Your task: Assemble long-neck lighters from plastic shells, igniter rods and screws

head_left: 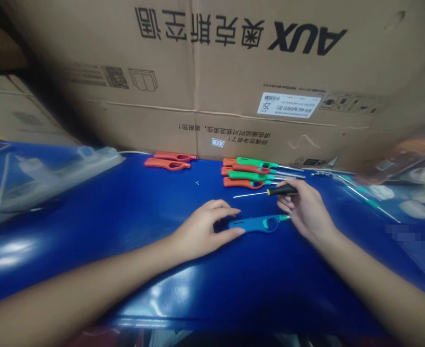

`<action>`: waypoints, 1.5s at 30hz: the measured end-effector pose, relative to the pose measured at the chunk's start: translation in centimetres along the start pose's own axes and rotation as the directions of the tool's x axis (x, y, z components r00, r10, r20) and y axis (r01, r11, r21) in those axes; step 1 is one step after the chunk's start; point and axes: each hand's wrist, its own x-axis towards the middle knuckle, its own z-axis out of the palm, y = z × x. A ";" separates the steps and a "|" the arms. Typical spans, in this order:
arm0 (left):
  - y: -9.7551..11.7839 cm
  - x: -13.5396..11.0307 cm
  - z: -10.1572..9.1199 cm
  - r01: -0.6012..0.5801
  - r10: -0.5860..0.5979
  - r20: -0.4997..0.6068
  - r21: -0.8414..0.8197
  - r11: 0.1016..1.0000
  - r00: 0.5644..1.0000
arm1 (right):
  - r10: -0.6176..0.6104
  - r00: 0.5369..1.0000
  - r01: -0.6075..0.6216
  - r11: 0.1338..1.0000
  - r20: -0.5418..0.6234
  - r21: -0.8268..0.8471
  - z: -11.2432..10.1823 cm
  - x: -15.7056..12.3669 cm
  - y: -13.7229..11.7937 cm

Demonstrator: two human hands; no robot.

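Your left hand (201,229) has its fingers (219,209) parted in a C about the butt of the blue lighter (252,224), on the table (169,299) just below and right of the frame's centre. Your right hand (308,207) has its fingers curled around the screwdriver (285,190), its tip pointing left. Higher in the frame lie 5 orange and green lighters (246,175) and, left of centre, 2 red lighter bodies (158,164).

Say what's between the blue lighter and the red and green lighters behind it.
In the head view: the screwdriver in the right hand, plus part of the left hand at the blue lighter.
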 end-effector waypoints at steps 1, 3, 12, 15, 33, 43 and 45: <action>0.2 0.1 0.0 0.059 -0.061 -0.023 -0.086 0.995 0.998 | 0.001 1.000 -0.001 1.000 0.010 0.008 -0.2 0.0 0.1; 0.4 0.4 0.1 0.180 -0.194 -0.026 -0.265 0.947 0.981 | 0.000 1.000 -0.001 1.000 0.029 0.018 -0.5 0.1 0.3; 0.6 0.8 0.0 0.352 -0.420 0.026 -0.593 0.724 0.907 | 0.009 0.998 -0.010 1.000 0.069 0.015 -0.8 -0.3 0.5; 0.6 0.8 0.1 0.352 -0.427 0.020 -0.601 0.718 0.904 | 0.007 0.997 -0.007 1.000 0.072 0.003 -0.9 -0.4 0.5; 0.2 0.6 -0.2 0.049 -0.087 -0.168 -0.220 0.974 0.982 | -0.090 0.993 0.093 0.995 0.071 -0.043 -0.9 -1.0 0.0; 0.4 0.2 -0.2 -0.072 0.050 -0.184 -0.115 0.991 0.982 | -0.090 0.992 0.094 0.995 0.089 -0.040 -1.1 -1.2 -0.2; 0.4 0.2 -0.1 -0.084 0.062 -0.184 -0.114 0.990 0.981 | -0.079 0.993 0.082 0.996 0.087 -0.033 -1.0 -1.1 -0.2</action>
